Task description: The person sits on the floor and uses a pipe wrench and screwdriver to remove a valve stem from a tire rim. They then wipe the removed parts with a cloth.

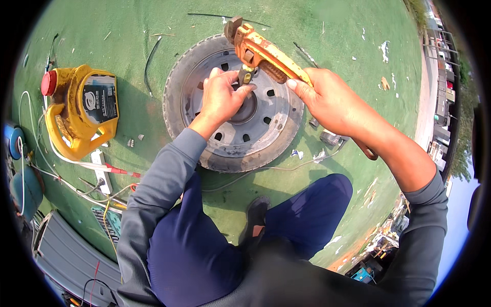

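A car wheel (176,110) with a grey steel rim and worn tyre lies flat in front of my knees. Above its far side, my right hand (330,94) is closed round the handle of an orange pipe wrench (271,53). The wrench slants up to the left, its rusty jaws beyond the tyre's far edge. Over the middle of the rim, my left hand (221,97) pinches a small black and yellow piece (246,74) between thumb and fingers. That piece sits just under the wrench's body; I cannot tell whether they touch. Part of the hub is hidden by my left hand.
A yellow jug (82,110) with a red cap stands at the left, near a white power strip (102,171) and tangled cables. A grey-black device (331,138) with a cable lies right of the tyre. Paper scraps litter the green ground; a grey case (66,250) sits lower left.
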